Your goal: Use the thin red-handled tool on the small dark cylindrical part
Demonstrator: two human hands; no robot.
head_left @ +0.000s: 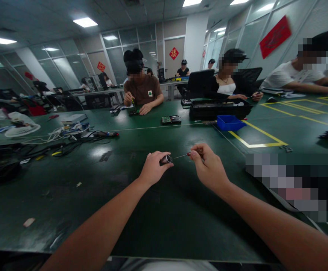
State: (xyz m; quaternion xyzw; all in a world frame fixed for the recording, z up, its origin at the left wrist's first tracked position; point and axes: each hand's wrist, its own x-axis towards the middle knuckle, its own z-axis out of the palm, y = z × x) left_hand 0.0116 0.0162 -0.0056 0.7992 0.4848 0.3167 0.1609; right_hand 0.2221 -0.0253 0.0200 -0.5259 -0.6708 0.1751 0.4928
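My left hand (pixel 153 165) is closed around a short dark cylinder with a shiny metal rim (pixel 166 159), its open end turned to the right. In my right hand (pixel 207 165) is a thin screwdriver (pixel 189 154), gripped by its reddish handle. The screwdriver's shaft points left, and its tip is close to the cylinder's rim; whether they touch I cannot tell. Both hands are held above the green table (pixel 158 210), around the middle of the view.
Beyond my hands lie a circuit board (pixel 171 119), a blue bin (pixel 230 123) and a long black tray (pixel 220 110). Tangled cables (pixel 68 133) spread over the left side. Across the table a person in brown (pixel 144 92) works, and two more people sit at the right.
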